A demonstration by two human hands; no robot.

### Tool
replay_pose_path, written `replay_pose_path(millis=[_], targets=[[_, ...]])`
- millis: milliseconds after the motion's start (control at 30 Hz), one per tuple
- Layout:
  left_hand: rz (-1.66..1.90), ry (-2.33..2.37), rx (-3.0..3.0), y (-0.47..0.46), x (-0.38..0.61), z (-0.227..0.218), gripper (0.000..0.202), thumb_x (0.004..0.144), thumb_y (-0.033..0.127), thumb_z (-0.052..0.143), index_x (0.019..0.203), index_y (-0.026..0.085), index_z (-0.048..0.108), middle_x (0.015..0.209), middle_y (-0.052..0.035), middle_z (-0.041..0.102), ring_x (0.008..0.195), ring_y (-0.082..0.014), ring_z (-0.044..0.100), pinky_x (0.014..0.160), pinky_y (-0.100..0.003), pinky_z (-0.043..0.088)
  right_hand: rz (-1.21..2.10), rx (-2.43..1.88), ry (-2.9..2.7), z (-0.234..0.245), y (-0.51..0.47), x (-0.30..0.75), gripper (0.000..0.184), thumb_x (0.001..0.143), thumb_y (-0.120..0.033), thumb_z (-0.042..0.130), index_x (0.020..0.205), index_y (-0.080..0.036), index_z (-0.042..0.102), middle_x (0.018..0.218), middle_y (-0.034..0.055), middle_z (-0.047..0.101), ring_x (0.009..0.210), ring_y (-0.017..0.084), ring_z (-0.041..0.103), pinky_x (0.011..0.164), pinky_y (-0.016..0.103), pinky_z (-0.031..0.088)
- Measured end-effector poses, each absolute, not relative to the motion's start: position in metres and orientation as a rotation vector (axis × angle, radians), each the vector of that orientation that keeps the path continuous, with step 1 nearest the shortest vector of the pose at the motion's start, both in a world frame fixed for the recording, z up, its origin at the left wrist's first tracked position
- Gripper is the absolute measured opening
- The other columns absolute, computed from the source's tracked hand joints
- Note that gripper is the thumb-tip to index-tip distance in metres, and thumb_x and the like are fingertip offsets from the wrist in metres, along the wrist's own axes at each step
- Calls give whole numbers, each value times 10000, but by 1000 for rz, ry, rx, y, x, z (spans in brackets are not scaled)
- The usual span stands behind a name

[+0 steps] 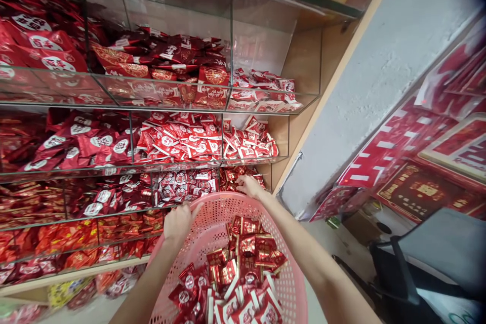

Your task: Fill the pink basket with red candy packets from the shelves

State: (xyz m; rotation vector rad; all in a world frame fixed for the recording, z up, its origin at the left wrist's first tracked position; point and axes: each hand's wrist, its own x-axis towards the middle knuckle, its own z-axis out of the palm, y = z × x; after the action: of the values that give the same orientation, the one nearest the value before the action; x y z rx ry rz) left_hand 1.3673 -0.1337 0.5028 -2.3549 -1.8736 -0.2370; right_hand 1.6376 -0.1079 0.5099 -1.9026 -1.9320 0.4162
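Note:
A pink perforated plastic basket (pixel 201 207) is in front of me, holding red-and-gold wrapped packets (pixel 248 245), dark red packets (pixel 190 288) and red-and-white packets (pixel 246 309). My left hand (pixel 178 223) is closed round the basket's far left rim. Over the far right rim reaches my right hand (pixel 248 186), its fingers curled down among shiny red packets (pixel 230 177) in a low shelf compartment at the right end. What those fingertips hold, if anything, is hidden.
Glass-fronted shelves (pixel 152 109) with divided compartments hold many red wrapped packets. A grey wall (pixel 364 76) borders them on the right. Red printed items (pixel 425 187) hang or stand farther right, above a dark-framed chair (pixel 395 268). Bagged goods (pixel 72 291) lie below the shelves.

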Motion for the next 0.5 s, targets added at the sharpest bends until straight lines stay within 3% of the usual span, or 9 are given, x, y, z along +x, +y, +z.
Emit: replay_pose_path(millis=[233,500], targets=[[-242,-1836,-2354,-132,1366,499,714,792,604,123,853,77,601,661,-171,623,670,-287,610,544,-321,401,428,-2080,-1970,498,-75,1621,273,538,-283,713,795,-226,641,855,52,645,825,205,581,636,243,372],[-239,-1901,-2370,-132,1367,503,739,792,599,118,876,50,606,699,-198,627,698,-302,610,556,-326,403,526,-2009,-1958,487,-66,1626,185,482,-136,671,653,-188,623,699,48,640,695,210,580,578,262,370]])
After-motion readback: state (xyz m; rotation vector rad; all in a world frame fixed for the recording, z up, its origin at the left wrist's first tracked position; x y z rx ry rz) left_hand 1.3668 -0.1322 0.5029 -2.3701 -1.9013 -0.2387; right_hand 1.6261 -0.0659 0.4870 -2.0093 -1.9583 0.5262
